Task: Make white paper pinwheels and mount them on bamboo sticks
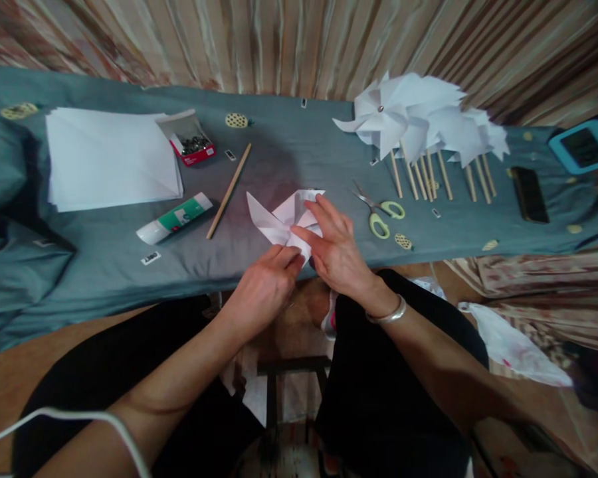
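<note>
While the paper pinwheel (278, 232) lies just ahead, your left hand (268, 279) pinches its near edge; your right hand (341, 255) spans its right side, grip unclear; the wooden stick (229, 190) slants away rightward, nearer your left.

Left hand (270, 282) and right hand (339, 255) hold a paper pinwheel (280, 232).

One handheld pinwheel (290, 211), one box (198, 157)
</note>
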`<move>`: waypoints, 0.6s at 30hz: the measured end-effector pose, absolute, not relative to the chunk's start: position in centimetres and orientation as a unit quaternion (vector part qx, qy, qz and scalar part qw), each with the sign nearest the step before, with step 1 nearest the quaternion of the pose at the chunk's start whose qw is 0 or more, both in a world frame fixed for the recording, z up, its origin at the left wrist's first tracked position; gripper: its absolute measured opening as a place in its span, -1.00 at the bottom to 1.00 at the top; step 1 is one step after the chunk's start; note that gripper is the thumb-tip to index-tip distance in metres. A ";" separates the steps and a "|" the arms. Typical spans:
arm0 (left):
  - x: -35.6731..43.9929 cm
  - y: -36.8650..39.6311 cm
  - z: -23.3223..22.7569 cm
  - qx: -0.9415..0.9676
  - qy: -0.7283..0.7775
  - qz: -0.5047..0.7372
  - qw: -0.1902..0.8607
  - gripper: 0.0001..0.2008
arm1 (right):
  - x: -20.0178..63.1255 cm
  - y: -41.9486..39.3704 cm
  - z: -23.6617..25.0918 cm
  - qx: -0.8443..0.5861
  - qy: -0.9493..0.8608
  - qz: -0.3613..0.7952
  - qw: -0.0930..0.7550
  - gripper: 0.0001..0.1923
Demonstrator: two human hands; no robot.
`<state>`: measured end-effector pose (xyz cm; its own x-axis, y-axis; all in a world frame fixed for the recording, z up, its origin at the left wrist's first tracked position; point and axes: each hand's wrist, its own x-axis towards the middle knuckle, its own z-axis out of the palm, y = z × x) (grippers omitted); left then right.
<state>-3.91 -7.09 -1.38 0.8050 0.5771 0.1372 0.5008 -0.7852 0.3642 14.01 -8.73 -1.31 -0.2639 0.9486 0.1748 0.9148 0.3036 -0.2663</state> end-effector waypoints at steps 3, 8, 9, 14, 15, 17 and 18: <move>-3.9 -7.0 -1.4 0.936 0.289 0.122 0.158 -0.80 | 13.8 -8.5 -1.9 -0.585 -0.798 0.041 0.136 -0.56; -3.9 -7.0 -1.6 0.933 0.289 0.139 0.159 -0.80 | 13.4 -8.4 -2.6 -0.583 -0.799 0.027 0.146 -0.61; -3.9 -7.0 -1.6 0.933 0.290 0.141 0.161 -0.80 | 13.4 -8.4 -2.7 -0.580 -0.801 0.022 0.147 -0.61; -4.0 -7.2 -1.5 0.934 0.290 0.134 0.159 -0.81 | 13.5 -8.5 -3.2 -0.567 -0.812 -0.002 0.134 -0.61; -4.1 -7.3 -1.5 0.934 0.291 0.135 0.159 -0.81 | 13.5 -8.5 -3.2 -0.567 -0.812 0.001 0.135 -0.61; -4.1 -7.3 -1.4 0.933 0.295 0.134 0.157 -0.81 | 13.5 -8.5 -3.4 -0.566 -0.812 0.005 0.141 -0.61; -4.1 -7.3 -1.4 0.933 0.296 0.133 0.155 -0.81 | 13.5 -8.5 -3.4 -0.565 -0.812 0.007 0.143 -0.61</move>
<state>-4.09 -7.35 -1.44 0.7902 0.5928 0.1555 0.5104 -0.7770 0.3685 13.47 -8.50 -3.38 -0.3197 0.9204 0.2251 0.9166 0.3607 -0.1727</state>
